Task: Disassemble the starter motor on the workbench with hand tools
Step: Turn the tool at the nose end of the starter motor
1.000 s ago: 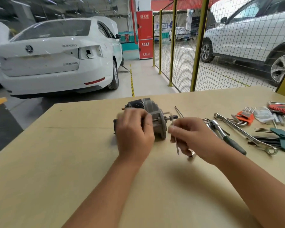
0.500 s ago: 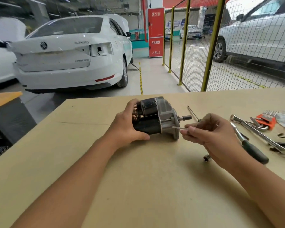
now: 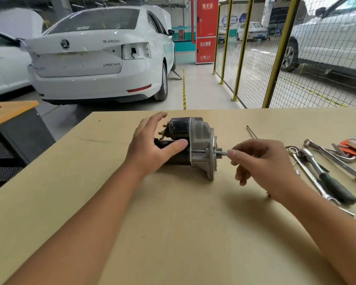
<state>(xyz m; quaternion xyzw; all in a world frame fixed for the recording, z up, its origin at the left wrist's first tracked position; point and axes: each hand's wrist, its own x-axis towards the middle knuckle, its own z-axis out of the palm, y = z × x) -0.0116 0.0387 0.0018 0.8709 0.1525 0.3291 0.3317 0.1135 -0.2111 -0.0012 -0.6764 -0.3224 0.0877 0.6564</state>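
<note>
The starter motor (image 3: 195, 138) lies on its side on the wooden workbench (image 3: 173, 223), black body to the left and grey aluminium nose housing to the right. My left hand (image 3: 152, 147) rests against the black body, thumb pressed along it and fingers spread over the rear end. My right hand (image 3: 261, 161) pinches a long thin through bolt (image 3: 222, 152) that sticks out of the housing face beside the pinion shaft.
Another long thin bolt (image 3: 251, 131) lies behind my right hand. To the right lie a ratchet with a dark green handle (image 3: 325, 177), combination wrenches (image 3: 333, 159) and an orange hex key set (image 3: 353, 148). Cars and a yellow mesh fence stand beyond the bench's far edge.
The motor now lies with its housing to the right. My left hand shifted from on top to the rear body. My right hand brought the thin bolt level at the housing face.
</note>
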